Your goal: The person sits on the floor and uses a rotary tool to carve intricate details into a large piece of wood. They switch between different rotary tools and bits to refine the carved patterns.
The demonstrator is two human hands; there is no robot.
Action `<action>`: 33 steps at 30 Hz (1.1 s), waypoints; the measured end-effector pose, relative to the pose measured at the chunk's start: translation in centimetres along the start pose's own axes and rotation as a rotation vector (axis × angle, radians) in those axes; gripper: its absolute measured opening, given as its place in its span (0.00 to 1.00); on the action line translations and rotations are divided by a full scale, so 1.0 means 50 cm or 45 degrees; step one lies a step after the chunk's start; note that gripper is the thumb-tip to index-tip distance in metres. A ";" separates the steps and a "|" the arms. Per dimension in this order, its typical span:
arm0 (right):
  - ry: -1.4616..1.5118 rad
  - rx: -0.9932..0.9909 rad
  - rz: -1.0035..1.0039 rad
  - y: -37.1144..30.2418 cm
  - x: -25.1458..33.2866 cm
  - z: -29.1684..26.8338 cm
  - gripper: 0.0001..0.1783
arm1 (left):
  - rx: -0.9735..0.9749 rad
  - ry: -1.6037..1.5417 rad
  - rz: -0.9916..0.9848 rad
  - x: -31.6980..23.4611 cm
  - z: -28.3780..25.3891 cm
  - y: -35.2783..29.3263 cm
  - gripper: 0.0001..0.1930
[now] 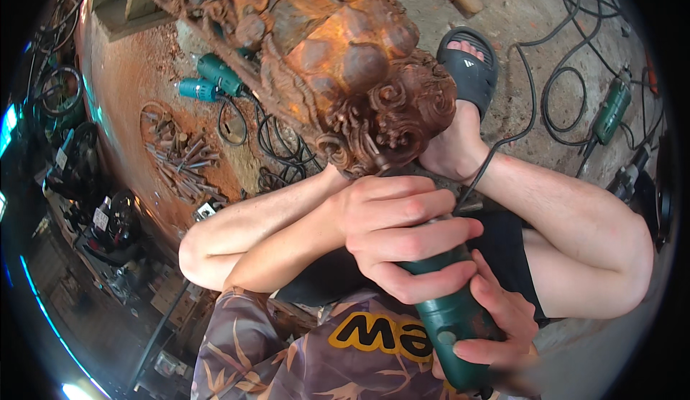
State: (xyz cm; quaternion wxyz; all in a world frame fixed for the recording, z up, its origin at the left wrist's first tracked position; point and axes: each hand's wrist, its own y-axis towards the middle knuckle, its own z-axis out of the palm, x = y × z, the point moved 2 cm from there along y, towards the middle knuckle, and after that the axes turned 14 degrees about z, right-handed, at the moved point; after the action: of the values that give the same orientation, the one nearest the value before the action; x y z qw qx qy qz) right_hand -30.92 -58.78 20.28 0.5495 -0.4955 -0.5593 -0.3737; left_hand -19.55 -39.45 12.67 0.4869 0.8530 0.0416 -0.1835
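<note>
My left hand (pixel 406 235) wraps round the front of a green electric die grinder (pixel 447 314). Lower down, my right hand (pixel 499 317) grips the rear of its body, the thumb lying beside a round cap. The grinder's nose points at a reddish-brown wood carving (pixel 359 62) with smooth rounded bumps and deeply cut curls. A thin bit (pixel 375 152) seems to reach the curls at the carving's near end; whether it touches them I cannot tell. My bent legs lie on both sides of the tool.
Two more green power tools (pixel 215 75) lie left of the carving beside a pile of loose bits (pixel 188 159) and tangled black cables (pixel 277 145). Another green grinder (pixel 613 109) rests at the right among cords. A dark sandal (pixel 471 66) is on my foot. Brown dust covers the floor (pixel 118 98).
</note>
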 end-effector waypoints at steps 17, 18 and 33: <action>0.065 -0.244 -0.126 -0.008 -0.049 0.051 0.21 | -0.090 0.149 0.157 -0.002 0.004 -0.039 0.27; 0.053 -0.243 -0.137 -0.004 -0.050 0.049 0.22 | -0.091 0.142 0.154 0.001 0.004 -0.040 0.26; -0.052 -0.193 -0.314 0.019 -0.069 0.025 0.26 | -0.283 0.238 0.115 0.017 0.021 -0.042 0.17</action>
State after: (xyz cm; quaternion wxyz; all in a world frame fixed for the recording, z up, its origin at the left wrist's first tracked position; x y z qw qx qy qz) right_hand -30.64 -57.84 16.59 0.4490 -0.4705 -0.5972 -0.4694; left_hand -19.59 -39.33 10.16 0.5800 0.8082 0.0682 -0.0754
